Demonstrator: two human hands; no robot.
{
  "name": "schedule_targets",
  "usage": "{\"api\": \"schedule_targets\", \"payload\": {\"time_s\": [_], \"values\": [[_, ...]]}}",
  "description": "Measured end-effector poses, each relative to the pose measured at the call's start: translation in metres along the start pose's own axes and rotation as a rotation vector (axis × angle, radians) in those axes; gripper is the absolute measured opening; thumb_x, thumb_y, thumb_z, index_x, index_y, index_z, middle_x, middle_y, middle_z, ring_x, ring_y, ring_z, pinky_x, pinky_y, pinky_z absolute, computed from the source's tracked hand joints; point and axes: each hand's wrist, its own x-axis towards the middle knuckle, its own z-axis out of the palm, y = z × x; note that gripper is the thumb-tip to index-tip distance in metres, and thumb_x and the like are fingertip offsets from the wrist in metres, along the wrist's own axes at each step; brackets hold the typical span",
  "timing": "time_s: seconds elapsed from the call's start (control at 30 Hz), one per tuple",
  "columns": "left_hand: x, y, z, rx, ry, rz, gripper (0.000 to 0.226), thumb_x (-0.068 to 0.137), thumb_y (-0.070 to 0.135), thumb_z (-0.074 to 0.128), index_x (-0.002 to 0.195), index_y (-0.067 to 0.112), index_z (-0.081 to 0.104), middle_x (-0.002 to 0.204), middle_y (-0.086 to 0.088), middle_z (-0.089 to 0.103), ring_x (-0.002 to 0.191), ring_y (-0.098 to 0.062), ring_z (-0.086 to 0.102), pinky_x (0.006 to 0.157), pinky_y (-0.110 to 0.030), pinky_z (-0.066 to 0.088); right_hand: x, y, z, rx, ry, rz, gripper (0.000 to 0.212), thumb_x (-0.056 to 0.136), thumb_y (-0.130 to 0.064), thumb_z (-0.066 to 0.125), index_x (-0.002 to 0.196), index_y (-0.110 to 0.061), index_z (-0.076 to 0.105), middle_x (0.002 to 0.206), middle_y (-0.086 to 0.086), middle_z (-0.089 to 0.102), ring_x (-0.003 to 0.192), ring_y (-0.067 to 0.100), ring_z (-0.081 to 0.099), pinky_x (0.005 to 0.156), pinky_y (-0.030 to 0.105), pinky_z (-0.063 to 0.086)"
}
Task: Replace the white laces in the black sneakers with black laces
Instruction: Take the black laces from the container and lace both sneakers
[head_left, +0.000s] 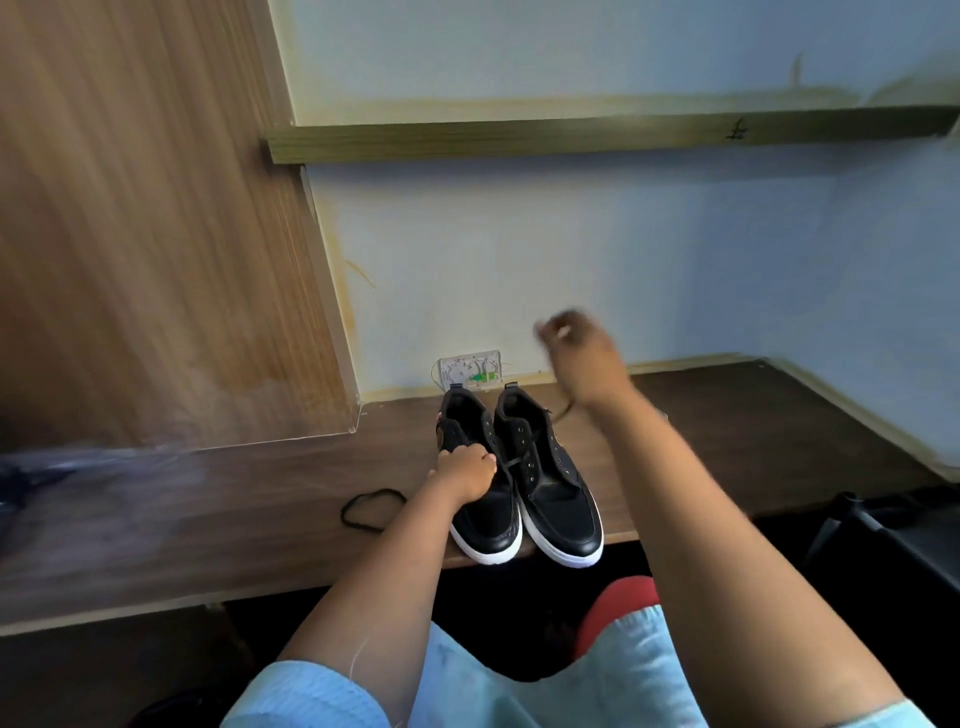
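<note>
Two black sneakers with white soles stand side by side at the front edge of a dark wooden desk (208, 499), toes toward me. My left hand (466, 470) rests closed on the tongue of the left sneaker (480, 499). The right sneaker (550, 493) has a black lace through its lower eyelets. My right hand (582, 358) is raised above and behind that shoe, blurred, fingers closed; a thin dark lace (566, 405) trails down below it. A loose black lace (366, 506) lies coiled on the desk left of the shoes.
A white wall socket (470, 371) sits on the wall behind the shoes. A wooden panel (156, 234) rises at the left, a shelf (571, 137) runs above. A black chair part (872, 530) stands at the right under the desk.
</note>
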Motion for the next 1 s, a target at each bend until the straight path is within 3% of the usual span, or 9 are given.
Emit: {"api": "schedule_targets", "payload": {"time_s": [0.07, 0.13, 0.3, 0.37, 0.5, 0.6, 0.73, 0.9, 1.0], "values": [[-0.004, 0.001, -0.005, -0.077, 0.015, 0.000, 0.032, 0.103, 0.024, 0.031, 0.117, 0.010, 0.056, 0.129, -0.008, 0.052, 0.121, -0.033, 0.045, 0.108, -0.045, 0.033, -0.014, 0.033, 0.024, -0.449, -0.303, 0.034, 0.030, 0.093, -0.039, 0.057, 0.105, -0.012, 0.062, 0.093, 0.002, 0.060, 0.090, 0.021, 0.057, 0.077, 0.027, 0.043], [-0.005, -0.003, -0.003, -0.160, 0.046, -0.020, 0.030, 0.100, 0.027, 0.036, 0.110, 0.011, 0.059, 0.124, -0.011, 0.057, 0.117, -0.033, 0.049, 0.105, -0.047, 0.038, -0.032, 0.062, 0.043, -0.690, -0.452, 0.069, 0.029, 0.088, -0.035, 0.063, 0.108, -0.013, 0.063, 0.102, 0.007, 0.065, 0.098, 0.027, 0.061, 0.077, 0.031, 0.048], [0.004, -0.016, 0.007, -0.224, 0.059, -0.063, 0.022, 0.096, 0.032, 0.039, 0.097, 0.025, 0.060, 0.117, -0.006, 0.057, 0.116, -0.031, 0.047, 0.105, -0.052, 0.036, -0.047, 0.101, 0.072, -0.738, -0.487, 0.060, 0.030, 0.096, -0.025, 0.048, 0.125, -0.018, 0.051, 0.119, 0.011, 0.054, 0.106, 0.035, 0.058, 0.081, 0.040, 0.050], [-0.012, -0.008, 0.004, -0.201, 0.068, -0.042, 0.025, 0.099, 0.032, 0.036, 0.103, 0.023, 0.060, 0.112, -0.002, 0.053, 0.115, -0.029, 0.045, 0.105, -0.051, 0.035, -0.044, 0.105, 0.081, -0.756, -0.508, 0.039, 0.031, 0.098, -0.021, 0.043, 0.129, -0.019, 0.047, 0.120, 0.012, 0.047, 0.105, 0.039, 0.057, 0.080, 0.042, 0.048], [-0.015, -0.007, 0.005, -0.146, 0.100, -0.040, 0.030, 0.103, 0.028, 0.030, 0.110, 0.020, 0.058, 0.113, -0.006, 0.050, 0.116, -0.029, 0.042, 0.103, -0.046, 0.035, -0.039, 0.112, 0.090, -0.801, -0.503, 0.020, 0.019, 0.097, -0.020, 0.044, 0.111, -0.014, 0.057, 0.113, 0.010, 0.045, 0.097, 0.037, 0.059, 0.076, 0.040, 0.050], [-0.011, -0.012, 0.006, -0.177, 0.083, -0.019, 0.029, 0.102, 0.028, 0.032, 0.108, 0.019, 0.059, 0.120, -0.010, 0.051, 0.116, -0.031, 0.043, 0.103, -0.048, 0.037, -0.033, 0.117, 0.080, -0.601, -0.318, 0.107, 0.020, 0.095, -0.023, 0.047, 0.106, -0.015, 0.062, 0.114, 0.006, 0.044, 0.094, 0.033, 0.060, 0.076, 0.035, 0.047], [-0.012, -0.010, 0.005, -0.195, 0.081, -0.004, 0.033, 0.103, 0.028, 0.031, 0.108, 0.010, 0.058, 0.117, -0.014, 0.051, 0.112, -0.032, 0.045, 0.100, -0.049, 0.041, -0.023, 0.120, 0.049, -0.161, 0.024, 0.308, 0.026, 0.100, -0.022, 0.042, 0.115, -0.008, 0.057, 0.125, 0.012, 0.039, 0.095, 0.034, 0.055, 0.089, 0.037, 0.042], [-0.009, -0.011, 0.008, -0.216, 0.106, -0.022, 0.032, 0.101, 0.031, 0.035, 0.102, 0.013, 0.061, 0.110, -0.008, 0.054, 0.111, -0.031, 0.050, 0.099, -0.049, 0.042, -0.011, 0.105, 0.008, 0.341, 0.639, 0.250, 0.021, 0.102, -0.024, 0.032, 0.088, -0.019, 0.045, 0.088, 0.001, 0.055, 0.083, 0.021, 0.051, 0.083, 0.037, 0.044], [-0.008, -0.009, 0.009, -0.181, 0.110, -0.040, 0.032, 0.100, 0.036, 0.035, 0.102, 0.019, 0.062, 0.111, -0.007, 0.058, 0.110, -0.028, 0.050, 0.099, -0.046, 0.040, -0.004, 0.087, -0.006, 0.627, 0.690, 0.202, 0.025, 0.103, -0.019, 0.033, 0.081, -0.025, 0.042, 0.071, -0.003, 0.054, 0.064, 0.009, 0.052, 0.066, 0.027, 0.043]]}}
